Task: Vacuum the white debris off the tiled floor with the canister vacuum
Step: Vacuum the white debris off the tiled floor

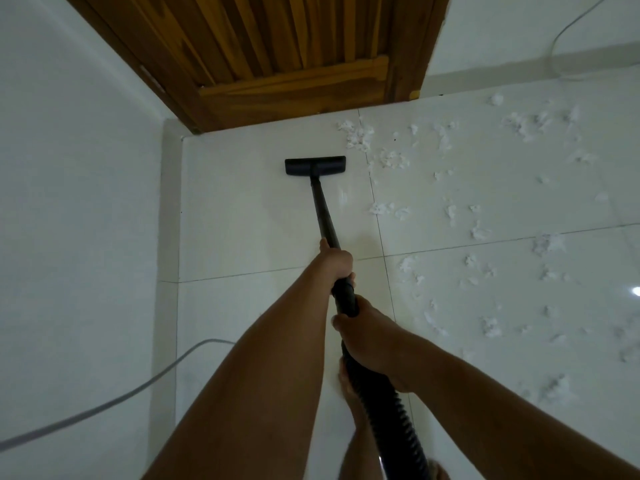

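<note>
Left hand (335, 261): closed around the black wand (323, 216), forward grip.
Right hand (370, 337): wrapped around the ribbed hose (391, 420) just behind the wand.
Floor head (315, 165): flat on the tiled floor (242, 220), near the wooden door (277, 64).
White debris (485, 202): scattered across the floor's right side, apart from the head.
Grey cord (104, 407): along the left wall.

Two bare hands show — the left hand (335, 261) and the right hand (367, 336) — both on one black wand (323, 209). One floor head (315, 165) caps it, and one ribbed hose (391, 407) trails back. One wooden door (277, 50) stands ahead. Two cords appear: a grey cord (104, 407) at left, a white cord (568, 29) at right. The white debris (450, 209) runs to dozens of scraps — too many to count exactly.
</note>
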